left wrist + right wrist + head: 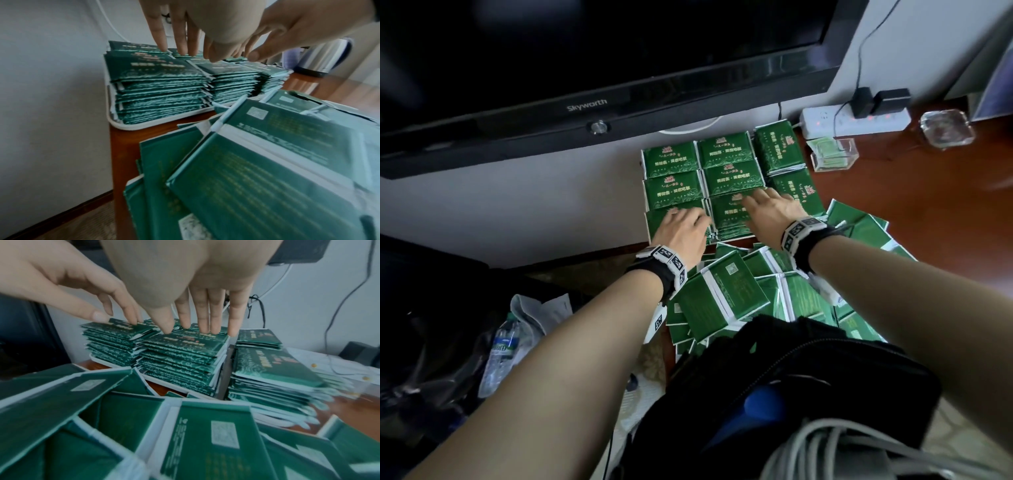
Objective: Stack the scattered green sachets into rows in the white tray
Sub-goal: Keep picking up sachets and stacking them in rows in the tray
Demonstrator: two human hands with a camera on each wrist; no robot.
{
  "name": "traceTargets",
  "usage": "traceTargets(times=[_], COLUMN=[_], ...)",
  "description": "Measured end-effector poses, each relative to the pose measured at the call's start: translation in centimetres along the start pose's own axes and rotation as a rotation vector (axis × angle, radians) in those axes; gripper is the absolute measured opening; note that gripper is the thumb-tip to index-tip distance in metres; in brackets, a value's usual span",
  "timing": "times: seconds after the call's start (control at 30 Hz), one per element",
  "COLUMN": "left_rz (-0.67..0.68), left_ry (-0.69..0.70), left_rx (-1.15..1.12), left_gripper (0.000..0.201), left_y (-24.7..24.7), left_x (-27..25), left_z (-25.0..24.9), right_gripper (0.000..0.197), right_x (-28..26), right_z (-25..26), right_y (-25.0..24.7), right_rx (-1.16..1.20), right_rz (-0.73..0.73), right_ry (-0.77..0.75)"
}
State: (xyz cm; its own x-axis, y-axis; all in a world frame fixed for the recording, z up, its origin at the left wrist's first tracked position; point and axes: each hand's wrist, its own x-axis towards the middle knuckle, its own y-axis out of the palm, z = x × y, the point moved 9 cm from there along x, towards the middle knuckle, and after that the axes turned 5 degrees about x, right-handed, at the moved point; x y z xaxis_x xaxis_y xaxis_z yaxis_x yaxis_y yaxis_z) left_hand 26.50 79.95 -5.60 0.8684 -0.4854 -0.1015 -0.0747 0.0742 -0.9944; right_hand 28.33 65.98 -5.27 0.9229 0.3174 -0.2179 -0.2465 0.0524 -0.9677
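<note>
Closest in, a loose heap of green sachets (726,294) sprawls face down across the near end of the bench (935,212), each back showing a pale QR square and lines of small gold print too blurred to read. Past the heap sits the white tray (131,125), packed with tall stacks of green sachets in rows, faces up, with a gold crest and Chinese lettering I can't make out. More stacks stand just beside the tray on its right. Both hands are down on the front row: the left hand (681,228) rests flat on the near-left stack, fingers straight; the right hand (770,209) lies spread on the stack next to it, fingertips (233,332) reaching its far edge. Neither grasps anything. Above hangs a black television (599,61) marked "Skyworth". To the right, a white power strip (856,120) glows red, near a clear plastic holder (835,154).
</note>
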Motion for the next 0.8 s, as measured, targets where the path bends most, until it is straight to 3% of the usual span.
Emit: traceTargets(times=[0.2,0.47,0.6,0.8], left_rz=[0.055,0.289,0.307,0.270], left_ry=[0.125,0.267,0.237,0.186], left_rx=[0.000,-0.018,-0.037,-0.067], left_gripper=[0.033,0.028,0.027,0.019], left_y=[-1.9,0.0,0.5,0.5], left_x=[1.2,2.1,3.2,5.5], left_z=[-7.3,-20.7,-25.1,-29.4], right_gripper=[0.034,0.028,0.029,0.024], right_x=[-6.6,-20.7,-26.7,-29.6], right_z=[-4.2,-15.7,-21.4,-27.2], right_y=[-0.8,4.0,6.4,8.4], right_rx=[0.047,0.131,0.182,0.254], right_rz=[-0.008,0.162,0.203,0.234], right_ry=[0.151,0.508,0.641,0.711])
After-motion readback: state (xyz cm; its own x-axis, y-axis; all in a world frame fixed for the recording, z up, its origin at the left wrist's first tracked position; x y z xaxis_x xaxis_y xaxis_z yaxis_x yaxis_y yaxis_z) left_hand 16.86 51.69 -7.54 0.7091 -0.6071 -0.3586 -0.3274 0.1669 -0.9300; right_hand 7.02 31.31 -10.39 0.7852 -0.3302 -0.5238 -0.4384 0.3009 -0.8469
